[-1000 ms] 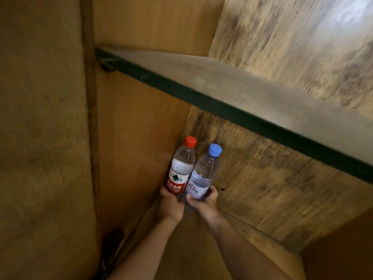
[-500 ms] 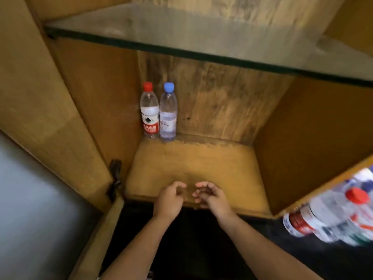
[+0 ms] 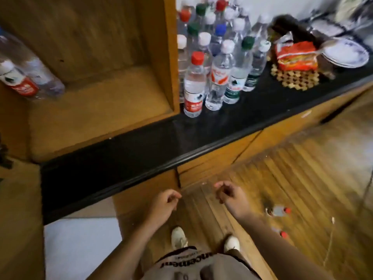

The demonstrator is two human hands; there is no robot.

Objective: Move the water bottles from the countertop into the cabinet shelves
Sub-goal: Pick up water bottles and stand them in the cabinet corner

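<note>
Two water bottles [image 3: 30, 75] stand blurred at the far left inside the wooden cabinet [image 3: 96, 102]; one has a red label. Several more clear water bottles [image 3: 214, 63] with red, white, green and blue caps crowd the black countertop [image 3: 141, 146] just right of the cabinet's side wall. A red-capped one [image 3: 194, 83] stands nearest the front. My left hand [image 3: 163, 207] and my right hand [image 3: 230, 197] hang below the counter edge, over the floor, fingers loosely curled and holding nothing.
A red snack packet [image 3: 295, 55] lies on a woven trivet [image 3: 294, 77], with stacked plates [image 3: 345, 54] to its right on the counter. Below are wooden cabinet doors [image 3: 228, 156], plank floor [image 3: 282, 178] and my white shoes [image 3: 178, 237].
Both hands let go of the two bottles on the cabinet floor and drew back and down below the counter. My view swung right and down, bringing the countertop bottles into sight.
</note>
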